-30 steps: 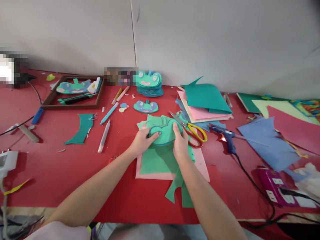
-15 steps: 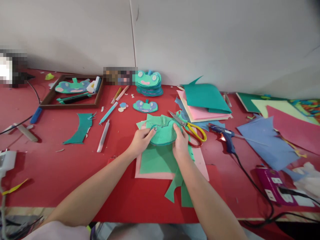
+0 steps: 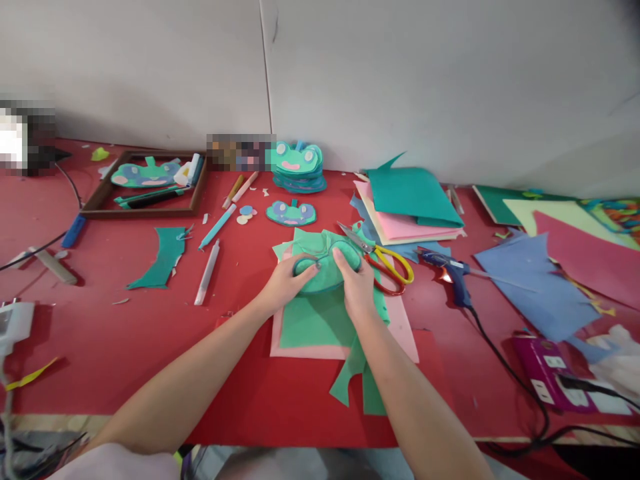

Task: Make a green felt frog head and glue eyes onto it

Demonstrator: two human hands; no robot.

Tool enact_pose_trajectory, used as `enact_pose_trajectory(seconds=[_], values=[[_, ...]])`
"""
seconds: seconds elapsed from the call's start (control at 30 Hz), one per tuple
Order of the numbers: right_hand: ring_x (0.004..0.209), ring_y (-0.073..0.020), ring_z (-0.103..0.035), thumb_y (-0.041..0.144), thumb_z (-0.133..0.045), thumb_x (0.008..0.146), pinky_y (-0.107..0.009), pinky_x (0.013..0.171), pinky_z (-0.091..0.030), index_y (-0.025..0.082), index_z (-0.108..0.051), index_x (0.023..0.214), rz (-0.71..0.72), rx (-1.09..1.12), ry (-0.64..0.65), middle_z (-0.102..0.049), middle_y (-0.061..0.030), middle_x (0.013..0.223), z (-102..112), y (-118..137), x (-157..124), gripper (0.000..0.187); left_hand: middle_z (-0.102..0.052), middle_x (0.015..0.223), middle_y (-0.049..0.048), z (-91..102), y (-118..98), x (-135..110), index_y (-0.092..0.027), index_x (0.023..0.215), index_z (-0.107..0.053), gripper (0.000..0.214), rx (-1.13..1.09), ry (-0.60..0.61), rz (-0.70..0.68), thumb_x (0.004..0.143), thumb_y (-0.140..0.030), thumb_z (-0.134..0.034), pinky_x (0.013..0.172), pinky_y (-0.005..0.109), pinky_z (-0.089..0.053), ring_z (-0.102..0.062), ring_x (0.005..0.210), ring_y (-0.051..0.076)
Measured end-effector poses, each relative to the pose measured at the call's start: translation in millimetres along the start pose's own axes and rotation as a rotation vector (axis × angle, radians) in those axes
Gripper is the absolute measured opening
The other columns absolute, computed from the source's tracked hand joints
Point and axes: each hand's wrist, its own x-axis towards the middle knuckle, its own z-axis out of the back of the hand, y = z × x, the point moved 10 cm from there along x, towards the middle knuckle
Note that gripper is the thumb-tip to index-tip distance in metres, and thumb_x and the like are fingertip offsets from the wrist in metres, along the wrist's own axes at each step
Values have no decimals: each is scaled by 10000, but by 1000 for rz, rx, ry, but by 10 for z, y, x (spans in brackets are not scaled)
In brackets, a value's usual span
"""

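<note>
Between my hands is a green felt cutout (image 3: 325,275) with a darker edge, shaped like a frog's head. My left hand (image 3: 287,283) grips its left side, thumb on top. On its right side my right hand (image 3: 357,283) pinches it the same way, thumb on the face. Beneath lie green felt sheets (image 3: 315,327) and a pink felt sheet (image 3: 403,333). Scissors (image 3: 385,260) with yellow and red handles rest just right of my right hand, blades pointing up and left. A finished felt frog face (image 3: 291,213) lies beyond my hands.
A stack of frog faces (image 3: 299,163) stands by the wall. To the left are a brown tray (image 3: 145,213), pens (image 3: 207,273) and a teal felt scrap (image 3: 167,257). Rightward lie folded felt (image 3: 415,197), a corded glue gun (image 3: 453,270), blue felt (image 3: 540,287) and a purple box (image 3: 545,373).
The felt cutout has tilted and bent slightly in my hands, its upper edge now lower. My fingers have shifted a little on it. Everything else stays in place.
</note>
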Motion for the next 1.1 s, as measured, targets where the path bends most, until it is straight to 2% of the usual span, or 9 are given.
enact_pose_trajectory(seconds=[0.1,0.2,0.47,0.67,0.9,1.1], values=[[856,-212,-630,355,-698,646,-385,838,-491,174,-684,856,28,-79,90,-693,-42,892,-102,78,-33,277,-639,791,23,22,55,-13,-160,821,-634,280,42,-14,83,768,-420,-547,705,256,-450,-576,743,157],[854,-219,-632,355,-701,638,-396,828,-500,175,-687,866,4,-82,125,-697,-45,886,-144,51,-39,291,-613,719,7,16,81,-16,-158,784,-632,281,69,-5,99,781,-419,-527,630,235,-433,-544,661,136],[843,-219,-626,380,-698,640,-403,843,-482,171,-692,848,-8,-93,76,-695,-41,864,-97,41,-35,295,-562,673,-10,7,50,-19,-156,753,-615,275,101,12,13,808,-399,-500,603,219,-401,-485,631,114],[850,-204,-621,416,-595,749,-371,837,-468,178,-691,906,43,-102,98,-691,-36,849,-108,119,-47,301,-652,806,26,-59,32,-28,-156,793,-637,293,43,73,-14,807,-415,-502,743,272,-454,-570,774,164],[820,-203,-629,415,-575,769,-336,808,-461,195,-703,872,72,-150,133,-698,-28,787,-147,218,-63,274,-671,895,63,-100,35,-35,-151,879,-655,346,-18,85,3,831,-429,-454,842,311,-448,-583,911,207],[782,-196,-617,430,-579,753,-327,784,-459,188,-692,817,44,-151,109,-687,-19,765,-122,165,-62,275,-637,753,27,-103,53,-40,-141,763,-654,345,52,90,22,817,-421,-460,699,258,-453,-548,711,154]])
